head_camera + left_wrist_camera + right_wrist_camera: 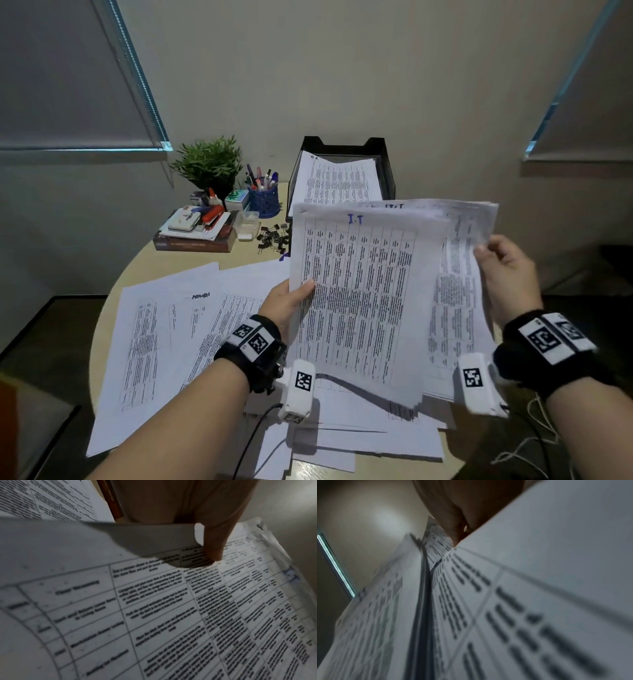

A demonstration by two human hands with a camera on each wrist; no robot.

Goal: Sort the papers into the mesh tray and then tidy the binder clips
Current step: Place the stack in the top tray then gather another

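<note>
I hold a stack of printed papers point(370, 291) tilted up above the table, its top sheet marked "I.T" in blue. My left hand point(291, 301) grips the stack's left edge, thumb point(214, 545) pressed on the printed sheet point(171, 615). My right hand point(507, 274) pinches the fanned right-hand sheets point(539, 601). The black mesh tray point(387, 171) stands behind at the wall with papers in it. Several black binder clips point(274, 236) lie loose left of the tray. More sheets point(164, 339), one marked "ADMIN", lie spread on the table.
A potted plant point(209, 164), a blue pen pot point(263, 202), and a book stack with a red stapler point(198, 229) stand at the table's back left. The round table's edge point(99, 329) curves on the left. Cables hang by my right wrist.
</note>
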